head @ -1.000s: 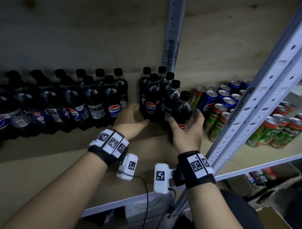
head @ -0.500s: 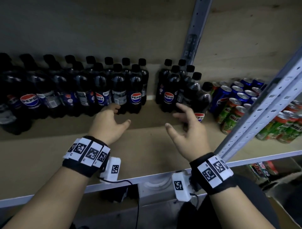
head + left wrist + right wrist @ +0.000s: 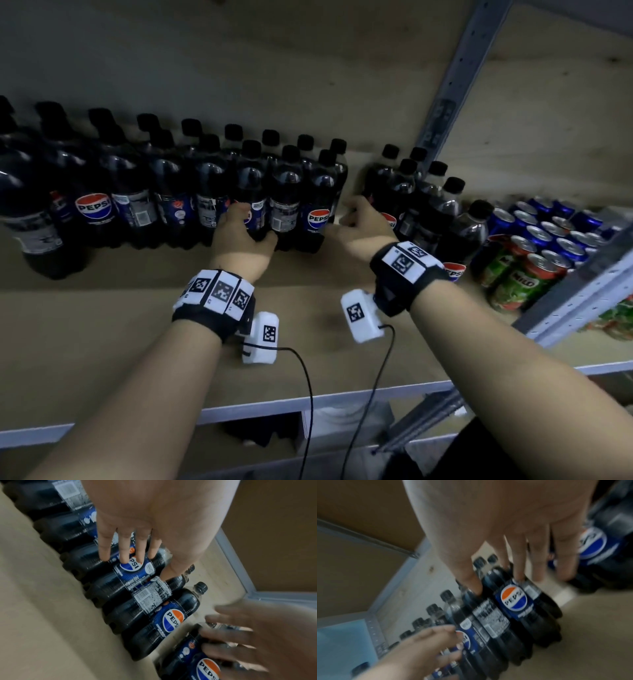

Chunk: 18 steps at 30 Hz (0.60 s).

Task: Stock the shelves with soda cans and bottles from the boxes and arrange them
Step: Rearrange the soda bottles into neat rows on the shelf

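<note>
Left hand [image 3: 239,236]: fingers [image 3: 123,550] straight, lying flat against the front Pepsi bottles [image 3: 253,192], grasping nothing. Right hand [image 3: 359,229]: fingers [image 3: 518,561] loosely extended at the gap [image 3: 352,192] between the long bottle row and a smaller bottle cluster [image 3: 421,198]. Bare shelf [image 3: 137,325] board lies open toward the front edge. Labels read "PEPSI"; the green cans [image 3: 520,277] at right read "MILO".

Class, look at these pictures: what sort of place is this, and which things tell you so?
Probably a shop stockroom or storage shelving: rows of dark plastic Pepsi bottles, blue drink cans and green Milo cans crowd a plywood shelf on perforated grey metal uprights.
</note>
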Available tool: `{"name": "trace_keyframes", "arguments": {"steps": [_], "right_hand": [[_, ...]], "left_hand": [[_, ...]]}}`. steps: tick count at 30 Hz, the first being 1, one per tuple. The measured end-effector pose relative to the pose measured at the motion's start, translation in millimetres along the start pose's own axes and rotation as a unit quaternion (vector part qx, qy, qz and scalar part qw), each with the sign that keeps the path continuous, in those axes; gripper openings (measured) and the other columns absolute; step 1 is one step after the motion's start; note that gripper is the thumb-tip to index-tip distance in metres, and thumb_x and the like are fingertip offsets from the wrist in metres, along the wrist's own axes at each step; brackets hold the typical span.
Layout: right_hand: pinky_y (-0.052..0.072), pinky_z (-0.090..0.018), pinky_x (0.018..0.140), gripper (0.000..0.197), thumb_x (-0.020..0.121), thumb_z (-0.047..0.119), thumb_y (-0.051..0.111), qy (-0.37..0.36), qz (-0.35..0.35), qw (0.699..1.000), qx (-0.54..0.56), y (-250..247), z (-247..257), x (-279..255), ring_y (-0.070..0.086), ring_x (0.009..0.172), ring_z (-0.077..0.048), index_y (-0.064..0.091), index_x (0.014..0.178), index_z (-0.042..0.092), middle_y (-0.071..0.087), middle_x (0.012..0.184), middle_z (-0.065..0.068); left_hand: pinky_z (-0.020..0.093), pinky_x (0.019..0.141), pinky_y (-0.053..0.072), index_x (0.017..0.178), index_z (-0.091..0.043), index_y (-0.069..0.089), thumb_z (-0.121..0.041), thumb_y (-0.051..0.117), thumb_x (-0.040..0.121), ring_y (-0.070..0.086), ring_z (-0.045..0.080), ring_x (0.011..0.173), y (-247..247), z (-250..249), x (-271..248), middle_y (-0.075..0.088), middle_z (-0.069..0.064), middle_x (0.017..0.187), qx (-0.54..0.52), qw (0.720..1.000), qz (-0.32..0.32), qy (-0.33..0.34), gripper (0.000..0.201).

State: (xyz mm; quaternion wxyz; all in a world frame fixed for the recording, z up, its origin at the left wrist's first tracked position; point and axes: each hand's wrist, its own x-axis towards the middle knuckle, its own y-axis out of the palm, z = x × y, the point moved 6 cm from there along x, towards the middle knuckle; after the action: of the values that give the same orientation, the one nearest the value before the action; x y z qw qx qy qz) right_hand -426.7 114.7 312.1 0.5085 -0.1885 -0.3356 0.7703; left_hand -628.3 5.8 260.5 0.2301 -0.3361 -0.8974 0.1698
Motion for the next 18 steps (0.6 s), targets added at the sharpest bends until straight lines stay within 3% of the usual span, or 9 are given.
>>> {"name": "trace_keyframes", "arguments": {"steps": [3, 5, 9, 13, 18], "right_hand": [[0.047, -0.028, 0.085, 0.069, 0.08, 0.037, 0.083, -0.02, -0.06, 0.997, 0.054, 15, 6, 27, 0.062, 0.108, -0.019, 0.045, 0.134, 0.016, 0.062, 0.121, 0.0], [0.05, -0.031, 0.096, 0.074, 0.076, 0.038, 0.086, -0.019, -0.095, 0.992, 0.085, 25, 5, 43, 0.061, 0.116, -0.02, 0.045, 0.132, 0.015, 0.061, 0.128, -0.003], [0.048, -0.03, 0.1, 0.063, 0.083, 0.033, 0.083, -0.022, -0.119, 0.986, 0.118, 37, 0, 64, 0.06, 0.119, -0.022, 0.046, 0.13, 0.012, 0.062, 0.129, -0.007], [0.048, -0.043, 0.108, 0.059, 0.087, 0.027, 0.08, -0.055, -0.111, 0.978, 0.171, 43, -5, 66, 0.06, 0.121, -0.022, 0.036, 0.127, 0.018, 0.062, 0.13, -0.007], [0.053, -0.036, 0.098, 0.06, 0.088, 0.013, 0.076, -0.113, -0.116, 0.964, 0.212, 35, -13, 35, 0.063, 0.112, -0.015, 0.027, 0.121, 0.021, 0.059, 0.126, -0.008]], "left_hand": [[0.027, 0.098, 0.04, 0.144, -0.016, 0.045, -0.025, 0.075, 0.085, 0.052, 0.021, 0.126, 10, -2, 1, 0.054, 0.004, 0.139, -0.036, 0.999, 0.004, 0.001, 0.067], [0.025, 0.101, 0.038, 0.148, -0.017, 0.042, -0.023, 0.075, 0.084, 0.051, 0.019, 0.129, 17, -4, 0, 0.054, 0.003, 0.141, -0.051, 0.999, 0.007, 0.0, 0.072], [0.024, 0.101, 0.037, 0.147, -0.018, 0.044, -0.018, 0.075, 0.083, 0.052, 0.018, 0.128, 32, -1, -1, 0.057, 0.002, 0.139, -0.079, 0.997, 0.007, 0.005, 0.071], [0.038, 0.113, 0.041, 0.149, -0.018, 0.042, -0.02, 0.075, 0.081, 0.05, 0.018, 0.133, 44, 3, -1, 0.055, 0.002, 0.143, -0.094, 0.996, -0.007, -0.002, 0.077], [0.037, 0.117, 0.035, 0.155, -0.013, 0.03, -0.019, 0.076, 0.08, 0.041, 0.023, 0.141, 62, -1, -2, 0.046, 0.007, 0.151, -0.088, 0.996, -0.023, 0.004, 0.088]]}}
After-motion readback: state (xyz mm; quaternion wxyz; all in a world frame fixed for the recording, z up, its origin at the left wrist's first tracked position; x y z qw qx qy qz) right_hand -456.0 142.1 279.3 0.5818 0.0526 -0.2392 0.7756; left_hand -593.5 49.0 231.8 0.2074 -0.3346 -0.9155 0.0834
